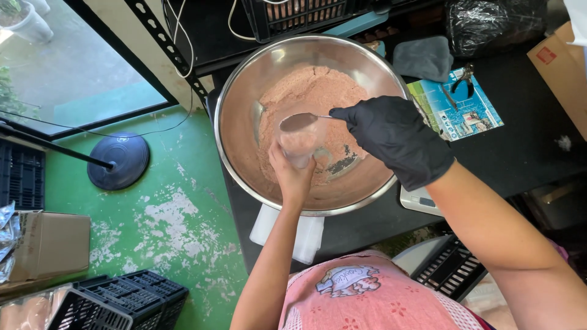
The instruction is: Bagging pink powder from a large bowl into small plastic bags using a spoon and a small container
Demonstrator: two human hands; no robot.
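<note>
Powder (309, 91), pinkish-brown and fine, lies heaped in the big steel bowl (241, 131), and you're working right over it. Your right hand (397, 139), in a black glove, has its fingers pinched shut on the slim handle of a metal spoon (299, 121), whose loaded scoop sits level at the mouth of a small clear cup (298, 145). Your bare left hand (292, 174) comes up from below with its fingers wrapped around that cup, holding it upright and low inside the bowl, so anything that slips off the spoon drops back onto the heap rather than the tabletop (526, 153). Sensible spot (the bowl's wide sloping wall catches everything).

The bowl is smooth and shiny, with a scraped bare patch near the cup where the steel shows through the powder. The cup looks thin and see-through, already tinted pink inside. The bowl rests on a dark tabletop, with a white block (266, 226) poking out beneath its near rim. Off to the right lie a grey folded cloth (425, 58) and small pliers (466, 78) on a blue printed sheet (455, 107).
</note>
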